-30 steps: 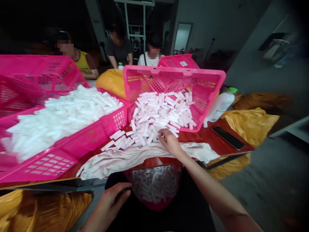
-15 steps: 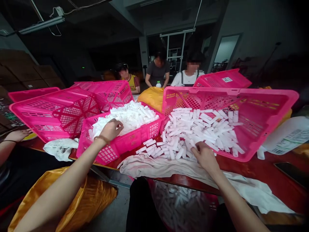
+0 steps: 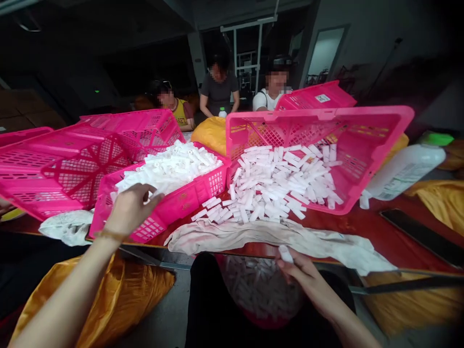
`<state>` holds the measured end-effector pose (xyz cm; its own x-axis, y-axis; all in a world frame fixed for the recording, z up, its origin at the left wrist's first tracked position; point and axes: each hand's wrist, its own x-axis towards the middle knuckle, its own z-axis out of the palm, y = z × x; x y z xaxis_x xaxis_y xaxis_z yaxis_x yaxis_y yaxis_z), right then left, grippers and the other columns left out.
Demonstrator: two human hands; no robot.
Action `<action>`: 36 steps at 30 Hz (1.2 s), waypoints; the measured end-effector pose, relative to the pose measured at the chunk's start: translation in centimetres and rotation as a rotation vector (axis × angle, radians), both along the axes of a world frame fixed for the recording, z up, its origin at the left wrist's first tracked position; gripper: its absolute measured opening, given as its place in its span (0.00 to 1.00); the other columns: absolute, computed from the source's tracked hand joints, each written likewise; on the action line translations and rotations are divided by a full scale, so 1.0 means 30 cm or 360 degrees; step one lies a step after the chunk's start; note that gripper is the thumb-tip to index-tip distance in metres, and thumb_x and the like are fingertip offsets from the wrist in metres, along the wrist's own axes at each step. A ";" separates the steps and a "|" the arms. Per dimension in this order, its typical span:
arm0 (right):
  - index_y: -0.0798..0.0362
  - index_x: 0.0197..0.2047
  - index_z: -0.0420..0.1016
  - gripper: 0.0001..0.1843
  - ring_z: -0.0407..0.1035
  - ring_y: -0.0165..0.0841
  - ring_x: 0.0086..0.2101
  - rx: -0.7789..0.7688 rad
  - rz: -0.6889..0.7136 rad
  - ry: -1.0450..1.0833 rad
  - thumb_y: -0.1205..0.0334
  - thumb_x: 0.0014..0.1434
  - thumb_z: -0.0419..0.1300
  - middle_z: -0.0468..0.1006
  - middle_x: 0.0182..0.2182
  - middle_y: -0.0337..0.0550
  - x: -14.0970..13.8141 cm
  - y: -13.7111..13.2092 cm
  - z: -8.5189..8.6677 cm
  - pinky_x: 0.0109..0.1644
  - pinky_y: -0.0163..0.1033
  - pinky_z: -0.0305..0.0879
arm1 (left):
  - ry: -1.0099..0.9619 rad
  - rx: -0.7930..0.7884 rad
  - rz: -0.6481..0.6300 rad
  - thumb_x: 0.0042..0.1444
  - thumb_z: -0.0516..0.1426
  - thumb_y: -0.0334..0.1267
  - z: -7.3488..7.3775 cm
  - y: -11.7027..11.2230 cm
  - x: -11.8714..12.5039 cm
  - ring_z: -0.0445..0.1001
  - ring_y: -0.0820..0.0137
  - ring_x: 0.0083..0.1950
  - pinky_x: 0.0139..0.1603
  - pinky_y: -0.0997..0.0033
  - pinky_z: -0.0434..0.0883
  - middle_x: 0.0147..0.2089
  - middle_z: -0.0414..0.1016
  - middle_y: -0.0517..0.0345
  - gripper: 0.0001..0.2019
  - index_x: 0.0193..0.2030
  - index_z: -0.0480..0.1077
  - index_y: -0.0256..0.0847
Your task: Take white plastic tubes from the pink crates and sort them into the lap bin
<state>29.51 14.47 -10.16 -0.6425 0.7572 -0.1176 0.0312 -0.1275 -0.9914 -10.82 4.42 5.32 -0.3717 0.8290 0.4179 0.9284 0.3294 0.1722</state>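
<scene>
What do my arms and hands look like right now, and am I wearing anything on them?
Both forearms are bare, with no sleeves showing, and neither your left hand nor your right hand wears a glove. A thin brownish bracelet circles your left wrist; nothing shows on your right wrist.

Hot-pink plastic crate (image 3: pixel 319 126) is showing a diamond-lattice pattern on its walls, w/ rows of small slots. White plastic tubes (image 3: pixel 275 181) are standing out bright against the pink. Off-white cloth (image 3: pixel 275 241) is looking blotchy, prob. stained, though the dim view makes that hard to tell. Tabletop (image 3: pixel 377 227) is glowing reddish-brown. Sacks (image 3: pixel 130 285) are shining golden yellow. White bottle (image 3: pixel 402 171) is sporting a green cap (image 3: pixel 435 139). Co-worker's shirt (image 3: pixel 179 108) is showing yellow w/ dark sleeves.
</scene>
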 end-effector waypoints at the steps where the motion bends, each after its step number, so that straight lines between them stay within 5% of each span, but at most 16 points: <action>1: 0.52 0.37 0.71 0.11 0.58 0.29 0.26 0.0053 0.0067 0.0020 0.52 0.61 0.60 0.65 0.26 0.35 -0.026 -0.012 -0.006 0.31 0.34 0.56 | -0.0150 0.0085 -0.0110 0.58 0.59 0.47 -0.035 -0.024 0.074 0.62 0.74 0.27 0.30 0.78 0.57 0.26 0.64 0.64 0.14 0.35 0.71 0.37; 7: 0.54 0.39 0.72 0.10 0.63 0.29 0.33 0.0465 0.0262 0.0106 0.55 0.65 0.57 0.69 0.32 0.38 -0.116 -0.082 -0.037 0.38 0.34 0.58 | -0.1169 0.0175 -0.0432 0.58 0.61 0.48 -0.289 -0.063 0.530 0.73 0.70 0.32 0.29 0.75 0.68 0.36 0.74 0.60 0.14 0.45 0.68 0.42; 11: 0.55 0.38 0.71 0.11 0.62 0.28 0.31 0.0542 0.0223 0.0060 0.55 0.66 0.56 0.69 0.31 0.37 -0.074 -0.127 -0.036 0.38 0.33 0.59 | -0.1140 0.0064 -0.0740 0.63 0.57 0.43 -0.380 -0.045 0.696 0.77 0.67 0.40 0.40 0.71 0.73 0.41 0.77 0.58 0.09 0.47 0.68 0.43; 19: 0.53 0.51 0.67 0.09 0.69 0.35 0.42 0.1037 -0.0044 -0.0312 0.64 0.68 0.52 0.74 0.43 0.47 -0.030 -0.160 -0.069 0.47 0.39 0.64 | -0.1031 -0.0027 -0.0799 0.68 0.50 0.42 -0.449 -0.063 0.740 0.76 0.64 0.47 0.49 0.67 0.71 0.46 0.77 0.52 0.09 0.49 0.66 0.42; 24: 0.53 0.47 0.68 0.07 0.67 0.37 0.42 0.1261 0.0010 -0.0336 0.66 0.67 0.52 0.73 0.41 0.47 -0.052 -0.153 -0.094 0.48 0.41 0.65 | -0.1129 -0.0091 -0.0782 0.68 0.49 0.42 -0.470 -0.066 0.738 0.76 0.66 0.42 0.45 0.69 0.70 0.41 0.77 0.55 0.10 0.44 0.68 0.42; 30: 0.54 0.46 0.68 0.07 0.67 0.36 0.41 0.1231 -0.0061 -0.0284 0.66 0.68 0.50 0.73 0.40 0.47 -0.053 -0.147 -0.109 0.48 0.40 0.65 | -0.1301 -0.0007 -0.0712 0.69 0.48 0.44 -0.517 -0.038 0.749 0.75 0.66 0.43 0.44 0.69 0.70 0.43 0.77 0.53 0.12 0.45 0.68 0.41; 36: 0.54 0.47 0.69 0.08 0.68 0.32 0.37 0.1085 0.0292 -0.0135 0.62 0.68 0.52 0.74 0.38 0.44 -0.041 -0.145 -0.072 0.44 0.35 0.65 | -0.1355 0.0210 -0.0696 0.69 0.48 0.44 -0.563 -0.028 0.762 0.75 0.65 0.42 0.44 0.67 0.71 0.41 0.78 0.53 0.15 0.42 0.73 0.40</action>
